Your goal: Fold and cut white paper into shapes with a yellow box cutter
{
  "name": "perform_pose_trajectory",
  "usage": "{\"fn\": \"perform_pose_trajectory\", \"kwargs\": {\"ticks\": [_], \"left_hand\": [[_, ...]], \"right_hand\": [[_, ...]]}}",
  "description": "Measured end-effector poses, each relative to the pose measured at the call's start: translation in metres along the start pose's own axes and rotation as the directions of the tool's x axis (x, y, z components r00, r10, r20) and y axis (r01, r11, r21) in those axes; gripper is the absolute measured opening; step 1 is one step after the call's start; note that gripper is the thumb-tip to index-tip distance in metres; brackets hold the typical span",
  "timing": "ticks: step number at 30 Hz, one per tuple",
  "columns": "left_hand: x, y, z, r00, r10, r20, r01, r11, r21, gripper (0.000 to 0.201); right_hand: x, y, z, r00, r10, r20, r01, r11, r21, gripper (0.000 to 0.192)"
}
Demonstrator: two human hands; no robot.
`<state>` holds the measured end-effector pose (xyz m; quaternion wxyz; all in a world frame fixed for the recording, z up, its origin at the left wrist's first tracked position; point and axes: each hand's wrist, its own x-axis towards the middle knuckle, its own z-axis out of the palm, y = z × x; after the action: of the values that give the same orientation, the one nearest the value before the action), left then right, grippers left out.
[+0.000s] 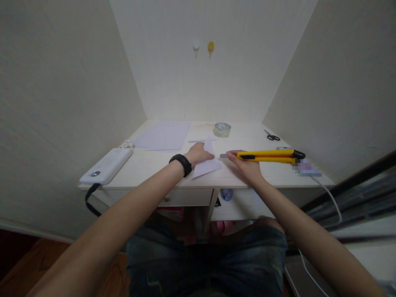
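Just right of the frame's centre, the right hand (pixel 247 167) grips a yellow utility knife (pixel 269 155) by its front end, the short blade pointing left toward the paper (pixel 206 166). The left hand (pixel 201 154), a black wristband (pixel 182 163) on its wrist, lies flat and open on that paper, pinning it to the worktop (pixel 148 165). To cut well, I judge the pressing fingers should stay clear of the blade's path and the sheet be held firm. The paper is small, white and folded to a point. Farther back lie a larger sheet (pixel 163 135), a tape roll (pixel 222 129) and scissors (pixel 272 135).
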<state>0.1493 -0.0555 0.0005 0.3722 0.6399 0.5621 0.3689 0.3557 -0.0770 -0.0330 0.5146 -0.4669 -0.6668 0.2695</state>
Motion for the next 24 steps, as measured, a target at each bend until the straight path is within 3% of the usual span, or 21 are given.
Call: {"fn": "perform_pose_trajectory", "kwargs": {"ticks": [3, 10, 17, 24], "left_hand": [[-0.002, -0.004, -0.002, 1.0, -0.002, 0.017, 0.002, 1.0, -0.01, 0.033], [-0.005, -0.009, -0.005, 0.986, 0.119, -0.12, -0.076, 0.947, 0.313, 0.039], [-0.012, -0.015, -0.002, 0.979, 0.125, -0.162, -0.062, 0.937, 0.345, 0.043], [-0.022, -0.009, 0.003, 0.969, 0.137, -0.206, -0.02, 0.873, 0.488, 0.043]], "right_hand": [[0.0, 0.002, 0.0, 1.0, 0.009, -0.011, -0.008, 0.999, 0.04, 0.027], [-0.001, 0.003, 0.002, 0.998, -0.011, 0.064, 0.01, 1.0, 0.015, 0.022], [-0.001, -0.004, 0.003, 0.996, 0.018, 0.086, -0.015, 0.999, -0.033, 0.025], [-0.002, -0.006, 0.003, 0.995, -0.008, 0.102, 0.017, 0.996, -0.087, 0.024]]}}
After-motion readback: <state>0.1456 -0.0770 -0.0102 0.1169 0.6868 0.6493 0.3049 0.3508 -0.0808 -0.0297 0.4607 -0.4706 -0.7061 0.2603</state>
